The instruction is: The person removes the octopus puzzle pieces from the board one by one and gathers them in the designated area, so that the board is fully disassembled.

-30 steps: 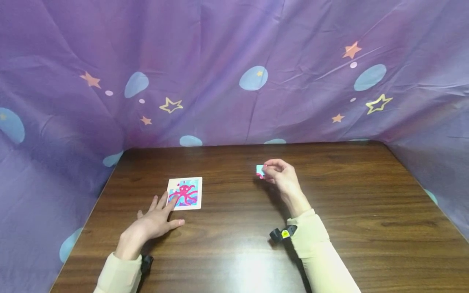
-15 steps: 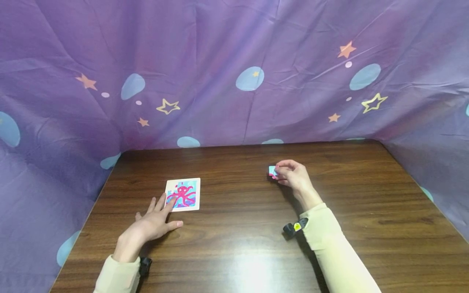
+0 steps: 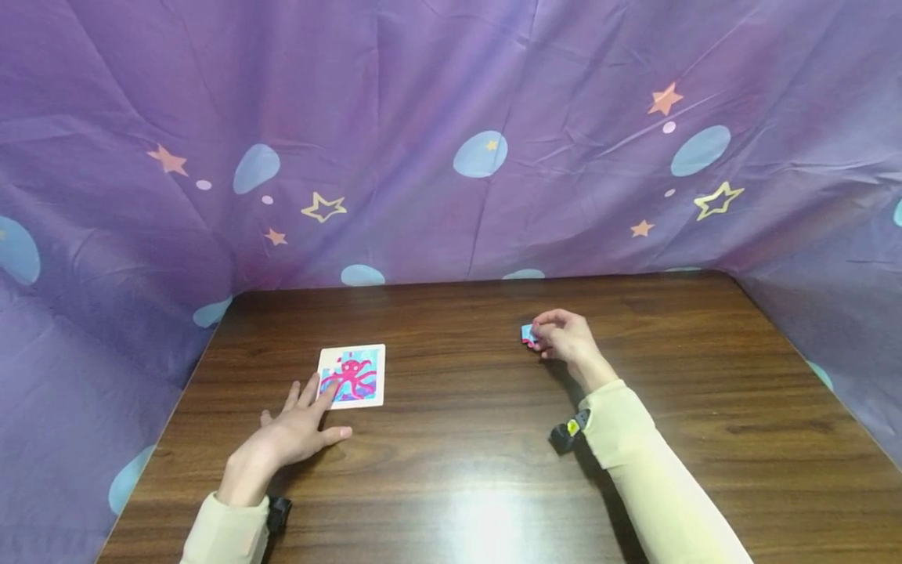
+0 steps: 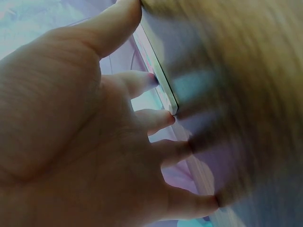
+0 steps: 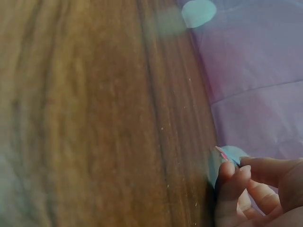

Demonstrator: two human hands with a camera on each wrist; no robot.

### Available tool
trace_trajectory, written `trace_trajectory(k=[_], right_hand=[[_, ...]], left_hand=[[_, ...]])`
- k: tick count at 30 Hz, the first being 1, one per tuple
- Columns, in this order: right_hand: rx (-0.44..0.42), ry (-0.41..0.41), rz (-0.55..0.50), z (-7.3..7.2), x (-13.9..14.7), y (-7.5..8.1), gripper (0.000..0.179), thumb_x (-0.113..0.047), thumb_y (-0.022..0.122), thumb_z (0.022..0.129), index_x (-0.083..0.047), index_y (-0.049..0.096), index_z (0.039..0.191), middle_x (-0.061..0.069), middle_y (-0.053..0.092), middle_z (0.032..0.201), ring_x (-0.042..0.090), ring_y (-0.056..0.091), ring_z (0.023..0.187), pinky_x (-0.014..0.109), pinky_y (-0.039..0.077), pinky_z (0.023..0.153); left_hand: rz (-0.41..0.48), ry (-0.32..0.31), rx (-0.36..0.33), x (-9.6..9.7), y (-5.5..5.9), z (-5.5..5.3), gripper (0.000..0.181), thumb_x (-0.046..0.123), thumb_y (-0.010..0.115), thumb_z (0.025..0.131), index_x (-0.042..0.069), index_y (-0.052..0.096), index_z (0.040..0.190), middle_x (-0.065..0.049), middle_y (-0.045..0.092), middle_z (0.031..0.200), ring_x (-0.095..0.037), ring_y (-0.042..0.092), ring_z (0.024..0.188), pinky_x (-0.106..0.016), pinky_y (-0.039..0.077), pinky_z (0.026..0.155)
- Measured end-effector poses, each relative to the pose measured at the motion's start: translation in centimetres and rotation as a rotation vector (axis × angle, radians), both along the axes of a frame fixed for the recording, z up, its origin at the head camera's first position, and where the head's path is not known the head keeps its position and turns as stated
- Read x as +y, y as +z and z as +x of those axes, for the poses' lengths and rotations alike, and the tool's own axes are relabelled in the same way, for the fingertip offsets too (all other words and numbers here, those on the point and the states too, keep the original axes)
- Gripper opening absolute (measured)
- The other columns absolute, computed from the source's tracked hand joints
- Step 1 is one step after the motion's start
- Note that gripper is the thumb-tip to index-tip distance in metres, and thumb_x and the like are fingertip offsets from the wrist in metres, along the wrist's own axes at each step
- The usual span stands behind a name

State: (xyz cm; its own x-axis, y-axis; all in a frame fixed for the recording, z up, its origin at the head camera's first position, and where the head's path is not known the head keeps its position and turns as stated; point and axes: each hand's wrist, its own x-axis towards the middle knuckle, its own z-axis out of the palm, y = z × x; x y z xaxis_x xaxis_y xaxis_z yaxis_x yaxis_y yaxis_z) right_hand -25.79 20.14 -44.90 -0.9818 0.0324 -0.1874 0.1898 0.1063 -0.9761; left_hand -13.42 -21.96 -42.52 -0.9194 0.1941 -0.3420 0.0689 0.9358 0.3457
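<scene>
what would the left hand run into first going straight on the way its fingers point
Most likely the octopus puzzle board: in the head view, the left hand overlaps its lower left corner, though depth is hard to judge.

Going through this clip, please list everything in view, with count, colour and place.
Octopus puzzle: one, pink and blue in a white border, on the table's left half
Puzzle piece: one, blue and pink, right of the puzzle
Table: one, brown, under both
Cloth: purple with stars and blobs, behind and beside the table
Wrist devices: two, black, one per wrist
Sleeves: two, pale yellow, on the forearms
Left hand: one, at the puzzle's lower-left edge
Right hand: one, pinching the piece
</scene>
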Motion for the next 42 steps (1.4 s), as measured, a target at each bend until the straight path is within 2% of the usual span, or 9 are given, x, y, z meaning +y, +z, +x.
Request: trace_trajectory(k=[5, 11, 18, 25, 27, 32, 34, 37, 42], right_hand=[[-0.023, 0.002, 0.039, -0.3, -0.1, 0.0, 0.019, 0.002, 0.059, 0.091, 0.009, 0.054, 0.108, 0.005, 0.065, 0.071, 0.011, 0.059, 0.053, 0.021, 0.048, 0.045], [-0.025, 0.044, 0.108, -0.7, 0.4, -0.1, 0.019, 0.003, 0.057, 0.091, 0.01, 0.053, 0.108, 0.008, 0.063, 0.072, 0.011, 0.059, 0.05, 0.022, 0.049, 0.044], [0.011, 0.066, 0.251, -0.6, 1.2, 0.6, 0.02, 0.001, 0.058, 0.092, 0.011, 0.053, 0.108, 0.014, 0.064, 0.075, 0.013, 0.061, 0.05, 0.027, 0.055, 0.048], [0.13, 0.139, 0.624, -0.4, 2.0, 1.7, 0.02, -0.01, 0.056, 0.093, 0.004, 0.056, 0.108, 0.017, 0.068, 0.083, 0.018, 0.066, 0.052, 0.032, 0.056, 0.052], [0.176, 0.163, 0.703, -0.3, 2.2, 2.2, 0.021, -0.01, 0.056, 0.092, 0.004, 0.057, 0.108, 0.018, 0.068, 0.085, 0.02, 0.066, 0.056, 0.035, 0.056, 0.055], [0.312, 0.228, 0.886, -0.3, 2.3, 3.5, 0.025, -0.013, 0.059, 0.089, 0.001, 0.061, 0.109, 0.018, 0.068, 0.096, 0.032, 0.065, 0.082, 0.048, 0.051, 0.074], [0.361, 0.252, 0.914, -0.3, 2.1, 4.0, 0.026, -0.013, 0.06, 0.089, 0.002, 0.062, 0.11, 0.018, 0.069, 0.098, 0.035, 0.064, 0.091, 0.051, 0.05, 0.08], [0.415, 0.289, 0.91, -0.1, 1.4, 4.6, 0.027, -0.012, 0.061, 0.089, 0.003, 0.062, 0.111, 0.018, 0.069, 0.099, 0.036, 0.065, 0.095, 0.052, 0.049, 0.084], [0.505, 0.356, 0.905, 0.6, -0.1, 4.9, 0.027, -0.01, 0.064, 0.089, 0.005, 0.063, 0.113, 0.018, 0.068, 0.099, 0.034, 0.064, 0.093, 0.051, 0.05, 0.085]], left_hand=[[0.003, -0.001, 0.004, -0.2, 0.0, 0.0, 0.093, 0.061, 0.057, 0.09, 0.006, 0.022, 0.155, -0.029, 0.004, 0.158, -0.054, 0.003, 0.141, -0.084, 0.005, 0.094], [-0.008, -0.001, 0.003, 0.1, 0.0, -0.1, 0.091, 0.06, 0.057, 0.09, 0.006, 0.022, 0.155, -0.028, 0.004, 0.158, -0.053, 0.004, 0.141, -0.084, 0.006, 0.095], [0.012, 0.001, -0.008, 0.9, -0.4, -0.3, 0.09, 0.058, 0.058, 0.091, 0.008, 0.021, 0.156, -0.026, 0.004, 0.16, -0.051, 0.003, 0.142, -0.082, 0.004, 0.096], [0.009, 0.002, 0.002, 1.0, -0.6, -0.3, 0.09, 0.057, 0.059, 0.09, 0.009, 0.022, 0.156, -0.026, 0.005, 0.159, -0.051, 0.004, 0.143, -0.083, 0.005, 0.096], [0.009, 0.004, 0.006, 1.0, -0.5, -0.3, 0.09, 0.059, 0.059, 0.09, 0.009, 0.023, 0.156, -0.026, 0.005, 0.159, -0.051, 0.004, 0.142, -0.083, 0.005, 0.096], [0.007, 0.012, 0.001, 0.8, -0.4, -0.1, 0.09, 0.058, 0.059, 0.09, 0.009, 0.022, 0.156, -0.026, 0.004, 0.159, -0.051, 0.003, 0.143, -0.082, 0.004, 0.096], [0.004, 0.015, 0.0, 0.7, -0.5, -0.1, 0.09, 0.058, 0.059, 0.09, 0.009, 0.022, 0.156, -0.026, 0.004, 0.159, -0.05, 0.003, 0.143, -0.082, 0.004, 0.096], [-0.003, 0.019, 0.004, 0.5, -0.4, -0.1, 0.09, 0.058, 0.059, 0.09, 0.009, 0.022, 0.156, -0.026, 0.005, 0.159, -0.051, 0.003, 0.143, -0.083, 0.004, 0.096], [-0.007, 0.023, 0.001, 0.2, -0.3, 0.0, 0.092, 0.06, 0.059, 0.089, 0.008, 0.023, 0.156, -0.027, 0.005, 0.159, -0.051, 0.003, 0.142, -0.083, 0.005, 0.096]])
